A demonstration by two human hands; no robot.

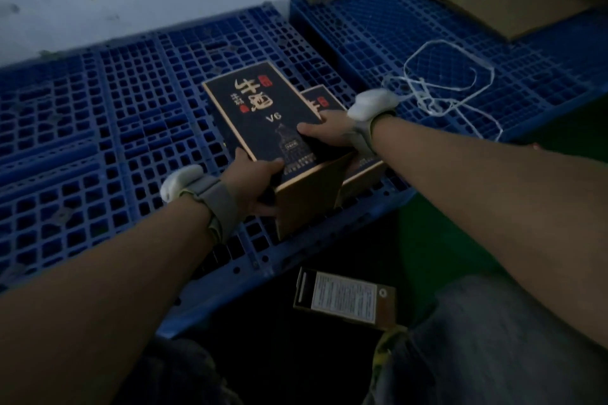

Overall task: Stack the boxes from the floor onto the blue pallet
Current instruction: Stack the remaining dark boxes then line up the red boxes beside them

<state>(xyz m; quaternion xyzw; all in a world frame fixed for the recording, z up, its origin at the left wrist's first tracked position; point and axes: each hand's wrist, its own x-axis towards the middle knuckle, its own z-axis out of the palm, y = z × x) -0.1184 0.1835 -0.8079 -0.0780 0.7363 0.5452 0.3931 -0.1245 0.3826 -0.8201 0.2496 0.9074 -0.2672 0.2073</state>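
Blue pallet (98, 128) held two boxes at frame centre, one left on the floor.
Both hands, left (255, 182) and right (324, 131), clasped the top box (263, 118) above the second box (324, 102); the floor box (345, 301) lay at lower centre.

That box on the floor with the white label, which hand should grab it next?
Probably the right hand. The floor box lies below the pallet edge, nearer the right arm's side. Both hands, left hand too, are busy holding the dark box, so either must let go first.
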